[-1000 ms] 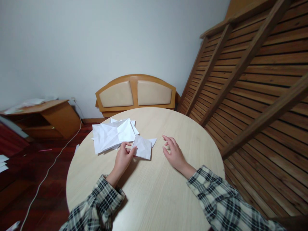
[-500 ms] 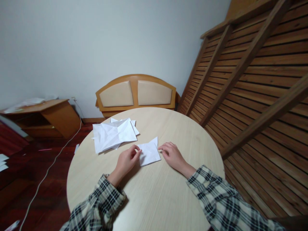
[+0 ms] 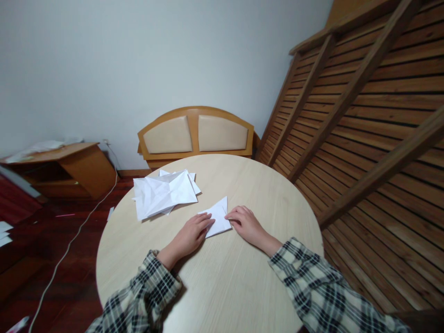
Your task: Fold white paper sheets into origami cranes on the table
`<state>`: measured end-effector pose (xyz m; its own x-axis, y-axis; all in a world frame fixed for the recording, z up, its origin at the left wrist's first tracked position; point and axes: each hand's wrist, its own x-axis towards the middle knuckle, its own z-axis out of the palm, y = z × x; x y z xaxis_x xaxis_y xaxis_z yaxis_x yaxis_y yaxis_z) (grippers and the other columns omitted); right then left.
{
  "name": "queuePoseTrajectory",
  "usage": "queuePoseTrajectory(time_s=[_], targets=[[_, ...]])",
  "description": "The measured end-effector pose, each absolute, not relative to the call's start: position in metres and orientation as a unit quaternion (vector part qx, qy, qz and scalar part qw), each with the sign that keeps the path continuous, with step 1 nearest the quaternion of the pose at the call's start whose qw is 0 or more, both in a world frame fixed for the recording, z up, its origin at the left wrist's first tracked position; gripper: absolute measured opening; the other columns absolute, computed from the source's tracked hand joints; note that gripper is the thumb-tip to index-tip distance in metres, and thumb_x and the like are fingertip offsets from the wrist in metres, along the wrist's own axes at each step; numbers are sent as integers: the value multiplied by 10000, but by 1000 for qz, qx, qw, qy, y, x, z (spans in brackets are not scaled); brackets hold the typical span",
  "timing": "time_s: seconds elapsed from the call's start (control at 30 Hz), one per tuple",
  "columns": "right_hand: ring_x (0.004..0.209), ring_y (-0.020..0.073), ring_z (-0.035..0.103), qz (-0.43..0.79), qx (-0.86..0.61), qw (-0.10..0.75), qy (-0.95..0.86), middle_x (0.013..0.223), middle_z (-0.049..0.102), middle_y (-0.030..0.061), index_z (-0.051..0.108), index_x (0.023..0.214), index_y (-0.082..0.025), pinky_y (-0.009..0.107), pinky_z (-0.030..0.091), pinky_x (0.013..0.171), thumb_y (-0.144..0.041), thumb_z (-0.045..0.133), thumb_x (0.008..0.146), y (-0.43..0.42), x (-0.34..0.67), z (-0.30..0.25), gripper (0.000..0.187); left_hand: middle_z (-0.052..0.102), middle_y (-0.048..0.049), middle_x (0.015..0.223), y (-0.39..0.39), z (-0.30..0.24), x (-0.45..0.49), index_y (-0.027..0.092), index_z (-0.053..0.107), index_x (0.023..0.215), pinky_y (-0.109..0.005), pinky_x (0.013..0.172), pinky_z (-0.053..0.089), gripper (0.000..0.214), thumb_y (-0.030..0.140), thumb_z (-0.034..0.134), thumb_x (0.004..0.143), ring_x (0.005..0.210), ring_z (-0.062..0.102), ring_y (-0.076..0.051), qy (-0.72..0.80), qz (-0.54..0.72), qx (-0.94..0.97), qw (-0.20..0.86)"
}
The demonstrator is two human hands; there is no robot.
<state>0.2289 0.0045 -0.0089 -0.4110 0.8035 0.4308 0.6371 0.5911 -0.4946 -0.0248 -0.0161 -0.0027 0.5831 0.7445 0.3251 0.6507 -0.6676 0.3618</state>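
Observation:
A small folded white paper [image 3: 219, 223] lies on the round table, with a pointed flap sticking up at its far right corner. My left hand [image 3: 194, 232] rests on its left part, fingers stretched out over the sheet and covering that side. At the paper's right edge, my right hand [image 3: 245, 224] has its thumb and fingertips pressed together on the edge. Beyond my left hand sits a loose pile of creased white paper sheets [image 3: 164, 193].
The round pale table [image 3: 222, 286] stands before a wooden headboard [image 3: 195, 134] with two beige panels. A slatted wooden frame [image 3: 364, 138] leans on the right. At left are a desk [image 3: 81, 169] and a white cable [image 3: 80, 229] on the dark floor.
My left hand has gone from curled fingers at the paper's left edge to lying flat further over it. My right fingertips have moved slightly left onto the right edge.

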Motion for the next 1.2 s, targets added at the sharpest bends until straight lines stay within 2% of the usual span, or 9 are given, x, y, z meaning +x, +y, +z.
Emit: queuePoseTrajectory(time_s=[0.5, 0.73, 0.83, 1.07, 1.2], targets=[[979, 199, 573, 137, -429, 310, -837, 978, 665, 32, 751, 941, -258, 366, 434, 887, -60, 622, 861, 0, 228, -3, 249, 591, -109, 1371, -19, 0, -23, 253, 609, 1305, -499, 1084, 421, 376, 198, 440, 974, 1275, 524, -260, 397, 199, 894, 63], [969, 200, 572, 132, -436, 294, -841, 964, 674, 35, 742, 920, -236, 358, 419, 868, -190, 650, 911, 1, 227, -2, 104, 584, -64, 1399, -24, 7, -21, 293, 563, 1331, -587, 1133, 279, 358, 275, 449, 992, 1297, 512, -254, 433, 155, 886, 54], [958, 200, 569, 125, -436, 294, -841, 956, 672, 36, 729, 902, -224, 357, 415, 863, -236, 622, 939, 2, 227, -2, 114, 603, -46, 1378, -27, 13, -18, 295, 589, 1297, -597, 1131, 254, 335, 308, 493, 976, 1279, 515, -261, 437, 150, 885, 55], [962, 207, 564, 110, -455, 293, -834, 951, 665, 37, 685, 903, -209, 360, 410, 859, -249, 582, 963, 5, 229, -5, 126, 674, -59, 1228, -29, 22, -14, 250, 656, 1205, -507, 1043, 383, 305, 340, 593, 921, 1104, 556, -254, 392, 178, 900, 73], [967, 210, 569, 109, -462, 291, -831, 960, 665, 40, 668, 919, -207, 359, 413, 866, -253, 572, 965, 6, 229, -7, 116, 660, -76, 1140, -31, 22, -12, 234, 663, 1185, -479, 1011, 425, 309, 340, 629, 897, 1082, 535, -256, 373, 190, 904, 86]])
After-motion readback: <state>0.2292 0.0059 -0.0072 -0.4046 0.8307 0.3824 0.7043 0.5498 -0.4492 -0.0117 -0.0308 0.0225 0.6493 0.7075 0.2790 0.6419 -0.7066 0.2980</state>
